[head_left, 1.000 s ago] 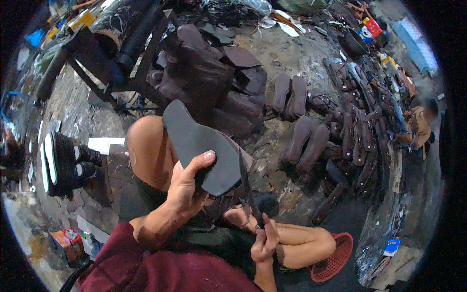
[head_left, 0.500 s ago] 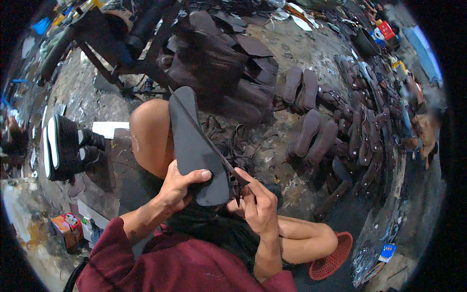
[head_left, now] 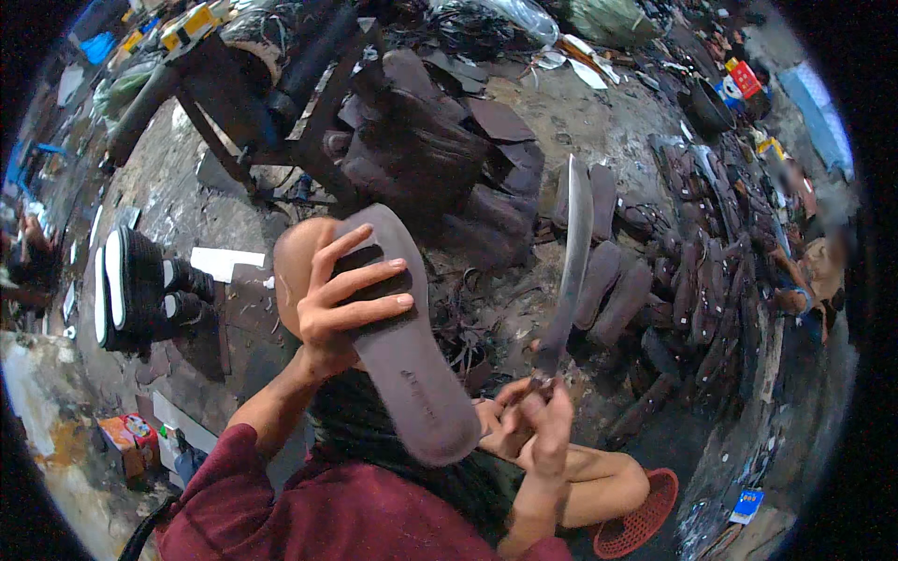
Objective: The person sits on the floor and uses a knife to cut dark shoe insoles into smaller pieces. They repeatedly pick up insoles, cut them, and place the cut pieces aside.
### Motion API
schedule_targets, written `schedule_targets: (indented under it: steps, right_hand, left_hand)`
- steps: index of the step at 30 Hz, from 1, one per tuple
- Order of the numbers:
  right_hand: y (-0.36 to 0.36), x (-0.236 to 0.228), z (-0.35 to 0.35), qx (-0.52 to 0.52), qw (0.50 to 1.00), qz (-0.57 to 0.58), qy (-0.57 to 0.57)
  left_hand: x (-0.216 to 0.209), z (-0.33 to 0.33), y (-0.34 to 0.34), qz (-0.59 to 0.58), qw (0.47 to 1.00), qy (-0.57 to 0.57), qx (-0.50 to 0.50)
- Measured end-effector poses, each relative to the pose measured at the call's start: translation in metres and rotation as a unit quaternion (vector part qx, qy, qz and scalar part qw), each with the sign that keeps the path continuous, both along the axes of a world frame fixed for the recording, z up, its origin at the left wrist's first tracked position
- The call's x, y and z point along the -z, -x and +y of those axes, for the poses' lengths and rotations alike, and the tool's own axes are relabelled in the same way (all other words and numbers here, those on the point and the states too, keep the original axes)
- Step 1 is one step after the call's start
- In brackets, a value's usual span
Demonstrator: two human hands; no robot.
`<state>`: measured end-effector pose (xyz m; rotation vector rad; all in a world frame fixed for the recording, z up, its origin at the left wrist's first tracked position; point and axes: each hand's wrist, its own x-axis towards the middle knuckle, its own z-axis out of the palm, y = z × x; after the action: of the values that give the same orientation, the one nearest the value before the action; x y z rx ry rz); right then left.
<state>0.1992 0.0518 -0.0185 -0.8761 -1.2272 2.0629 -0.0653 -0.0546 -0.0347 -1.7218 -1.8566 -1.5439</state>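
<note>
A brown shoe sole (head_left: 416, 365) lies across my lap, smooth side up, with small dark lettering toward its near end. My left hand (head_left: 346, 299) grips it near the far end, fingers spread over the top and a dark patch showing beneath them. In my right hand (head_left: 543, 421) is a long knife (head_left: 576, 243) with a slightly curved blade, held by its lower end. The blade points up and away, to the right of the sole and apart from it.
Brown sheets and offcuts (head_left: 421, 150) are heaped ahead, beside a black metal stand (head_left: 234, 103). Brown footwear pairs (head_left: 622, 294) cover the floor at right. Black shoes with white soles (head_left: 122, 290) lie at left. A red mesh item (head_left: 645, 519) sits by my knee.
The sole has turned over, from its dark grey face to its brown face. The knife has come away from the sole's edge and swung up to the right. My left hand has shifted its grip.
</note>
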Motion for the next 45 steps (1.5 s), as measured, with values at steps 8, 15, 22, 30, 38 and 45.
schedule_targets:
  steps: [8, 15, 22, 30, 38, 45]
  right_hand:
    - [0.007, 0.004, -0.031, 0.069, 0.993, -0.044, 0.084]
    - [0.005, 0.100, 0.066, 0.372, 0.921, -0.041, 0.108]
    - [-0.023, 0.198, 0.164, 0.472, 0.872, -0.071, 0.111]
    - [0.008, 0.224, 0.136, 0.550, 0.818, -0.133, 0.102]
    - [0.091, 0.279, 0.159, 0.198, 0.939, -0.278, -0.035]
    - [0.121, 0.213, 0.134, 0.298, 0.943, -0.134, -0.060]
  left_hand:
    - [-0.001, 0.033, -0.018, -0.037, 0.986, -0.011, -0.163]
    - [0.027, 0.035, -0.016, -0.024, 0.978, 0.203, -0.030]
    - [0.026, 0.039, -0.023, 0.029, 0.940, 0.338, 0.032]
    - [0.037, 0.037, -0.013, 0.063, 0.936, 0.346, 0.027]
    - [0.040, 0.065, -0.019, 0.069, 0.933, 0.348, 0.063]
    - [0.041, 0.065, -0.021, 0.033, 0.943, 0.330, 0.033]
